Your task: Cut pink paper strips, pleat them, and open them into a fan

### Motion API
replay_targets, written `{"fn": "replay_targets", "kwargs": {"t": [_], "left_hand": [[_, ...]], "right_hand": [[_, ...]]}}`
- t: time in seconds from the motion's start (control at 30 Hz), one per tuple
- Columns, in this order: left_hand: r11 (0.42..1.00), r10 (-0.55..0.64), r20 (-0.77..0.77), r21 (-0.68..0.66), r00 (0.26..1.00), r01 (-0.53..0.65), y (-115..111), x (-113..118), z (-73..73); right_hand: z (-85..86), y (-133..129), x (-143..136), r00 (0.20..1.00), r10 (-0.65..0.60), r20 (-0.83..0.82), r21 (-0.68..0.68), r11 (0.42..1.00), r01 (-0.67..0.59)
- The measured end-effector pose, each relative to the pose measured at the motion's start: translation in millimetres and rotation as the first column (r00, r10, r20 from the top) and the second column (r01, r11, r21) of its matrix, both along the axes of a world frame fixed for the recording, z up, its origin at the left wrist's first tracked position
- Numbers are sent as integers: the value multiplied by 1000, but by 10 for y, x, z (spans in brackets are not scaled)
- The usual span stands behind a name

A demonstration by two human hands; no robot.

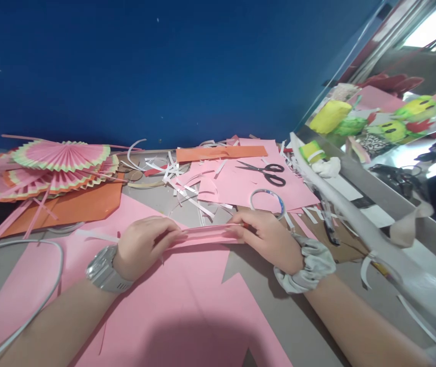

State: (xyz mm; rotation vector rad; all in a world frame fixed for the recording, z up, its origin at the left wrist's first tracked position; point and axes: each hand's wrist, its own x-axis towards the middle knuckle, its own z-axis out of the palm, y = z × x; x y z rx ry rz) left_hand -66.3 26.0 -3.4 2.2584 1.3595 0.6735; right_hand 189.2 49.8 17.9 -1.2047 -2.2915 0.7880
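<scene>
A narrow folded strip of pink paper (206,235) stretches between my two hands, above a large pink paper sheet (187,295). My left hand (147,244), with a grey watch at its wrist, pinches the strip's left end between thumb and fingers. At the other end, my right hand (267,237) grips it the same way, with a grey scrunchie (307,262) around the wrist. Just beyond the right hand lies a roll of tape (254,199). Black-handled scissors (264,171) rest on another pink sheet (218,186) farther back.
Pleated pink paper fans (61,155) are piled at the left on orange paper (99,201). White paper scraps (170,171) and an orange strip (221,153) lie by the blue wall (164,76). A cutter knife (330,224) lies at right. A white cable (60,260) curves at left.
</scene>
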Motion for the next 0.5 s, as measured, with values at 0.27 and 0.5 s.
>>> {"fn": "replay_targets", "kwargs": {"t": [0.27, 0.5], "left_hand": [[998, 5, 43, 60, 999, -7, -3, 5, 6], [993, 5, 82, 118, 997, -15, -10, -3, 7]], "right_hand": [[22, -48, -36, 997, -70, -31, -3, 998, 70], [22, -66, -10, 983, -161, -93, -12, 987, 161]]}}
